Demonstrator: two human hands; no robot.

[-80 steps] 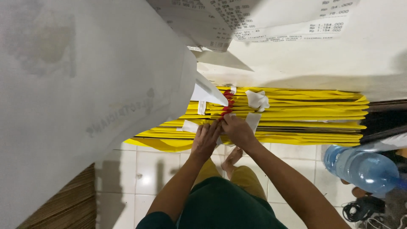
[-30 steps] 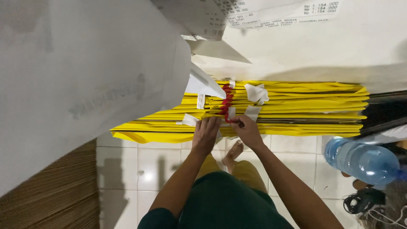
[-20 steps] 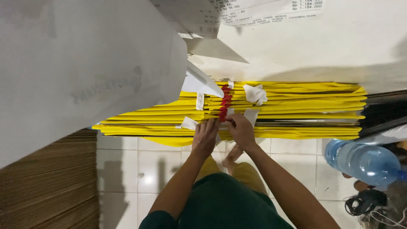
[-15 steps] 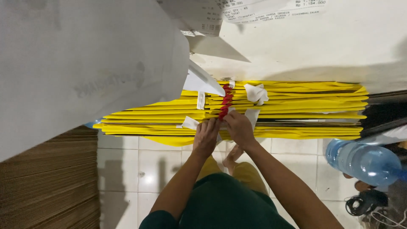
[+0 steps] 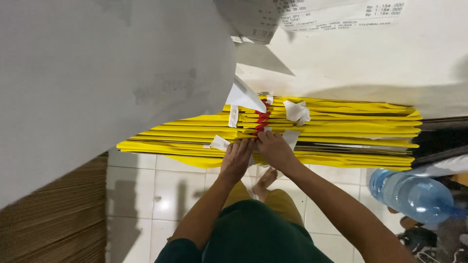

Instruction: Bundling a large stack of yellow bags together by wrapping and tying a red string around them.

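A tall stack of flat yellow sheets [image 5: 341, 131] stands on edge against the wall, bound in the middle by a red cord [image 5: 262, 120]. My left hand [image 5: 236, 158] and my right hand [image 5: 275, 151] meet at the near end of that cord, fingers pinched on it at the stack's front edge. White paper slips [image 5: 296, 111] stick out between the yellow sheets. A bare foot shows on the tiles just below my hands.
A large white sheet [image 5: 97, 87] hangs at the left and covers much of the view. Printed paper receipts [image 5: 336, 12] hang on the wall above. A brown corrugated cardboard stack [image 5: 53, 219] lies at the lower left. A blue water jug [image 5: 414, 195] lies at the right on the white tiled floor.
The view has shifted a little, so the yellow stack sits slightly further right. Both hands have stayed on the red cord at the stack's front edge, working it in small motions.
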